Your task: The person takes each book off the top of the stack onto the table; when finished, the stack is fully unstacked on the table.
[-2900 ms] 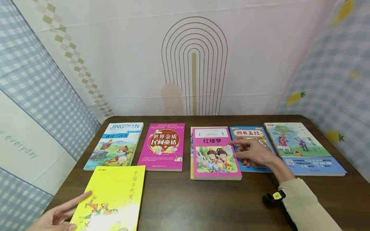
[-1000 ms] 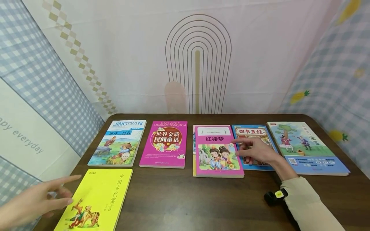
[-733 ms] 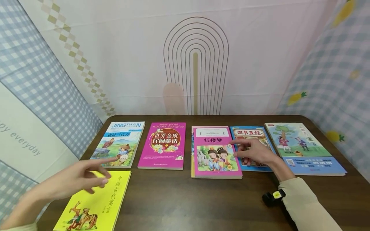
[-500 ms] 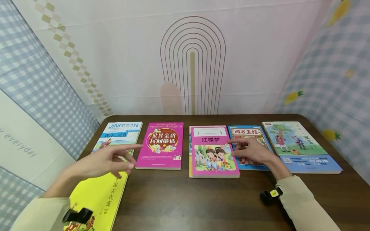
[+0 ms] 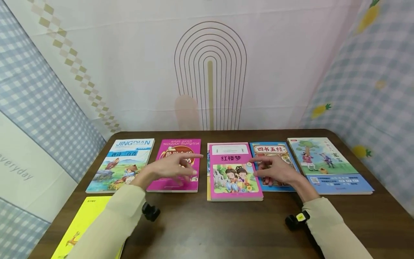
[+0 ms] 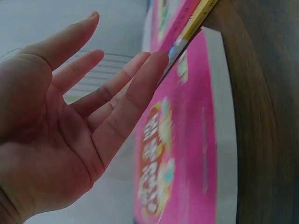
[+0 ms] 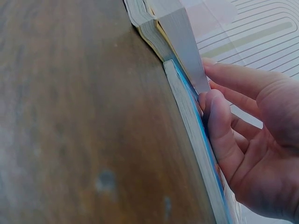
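Note:
My left hand (image 5: 174, 166) hovers over a magenta paperback book (image 5: 174, 187), fingers loosely extended, holding nothing. Its palm faces sideways in the left wrist view, fingertips near the neighbouring stack. That stack has a pink book (image 5: 236, 196) on top, with a yellow-edged book (image 5: 209, 190) showing beneath it. Along the pink book's right edge rests my right hand (image 5: 275, 169), index finger and thumb touching the edge and the other fingers bent. Partly under that hand lies a blue book (image 5: 279, 187). The right wrist view shows the fingertips against the stack's edge (image 7: 198, 70).
On the brown table (image 5: 207, 230) a landscape-covered book (image 5: 119, 169) lies at back left. A green-and-blue book (image 5: 333, 165) is at far right. A yellow book (image 5: 88, 216) sits front left, partly covered by my left sleeve. A patterned cloth (image 5: 145, 72) hangs behind.
My left hand has let go of the yellow book, which shifted toward the front left. It then swept right, across the landscape-covered book to the magenta one. My right hand stayed at the pink book's edge.

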Tool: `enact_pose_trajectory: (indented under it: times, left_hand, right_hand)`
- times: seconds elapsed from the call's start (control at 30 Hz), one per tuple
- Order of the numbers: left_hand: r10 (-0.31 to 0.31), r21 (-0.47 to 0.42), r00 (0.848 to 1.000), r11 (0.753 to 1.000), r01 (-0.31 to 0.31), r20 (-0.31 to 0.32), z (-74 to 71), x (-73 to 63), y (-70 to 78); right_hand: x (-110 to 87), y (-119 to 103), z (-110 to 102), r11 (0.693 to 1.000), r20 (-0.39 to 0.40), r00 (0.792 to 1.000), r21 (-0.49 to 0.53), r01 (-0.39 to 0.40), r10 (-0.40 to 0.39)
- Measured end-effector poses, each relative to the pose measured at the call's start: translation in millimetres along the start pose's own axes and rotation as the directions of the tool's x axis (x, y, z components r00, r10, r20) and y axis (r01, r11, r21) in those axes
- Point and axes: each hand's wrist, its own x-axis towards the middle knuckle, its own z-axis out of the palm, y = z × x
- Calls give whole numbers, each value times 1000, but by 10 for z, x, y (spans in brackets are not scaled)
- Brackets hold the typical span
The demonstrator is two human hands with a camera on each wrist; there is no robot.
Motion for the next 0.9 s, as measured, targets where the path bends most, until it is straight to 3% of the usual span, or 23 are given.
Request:
enact_pose_trajectory:
  times: [0.2, 0.33, 0.53, 0.73, 0.9]
  left_hand:
    - [-11, -100, 999, 995, 14, 37, 212, 369, -19]
    - [-6, -94, 999, 996, 9, 31, 317, 519, 5]
    - [-7, -10, 1000, 1000, 7, -12, 412, 646, 73]
    - [-62, 33, 995, 997, 64, -80, 474, 697, 132]
    - [-97, 46, 993, 994, 100, -67, 481, 737, 175]
  right_hand:
    - [9, -6, 40, 1000, 1, 1000, 16, -10, 10]
    - [19, -12, 47, 1000, 0, 1000, 18, -12, 12]
    - [21, -16, 41, 1000, -2, 1000, 10, -9, 9]
    - [14, -33, 39, 1000, -16, 1000, -8, -17, 16]
    - [14, -14, 33, 1000, -22, 1000, -13, -7, 7]
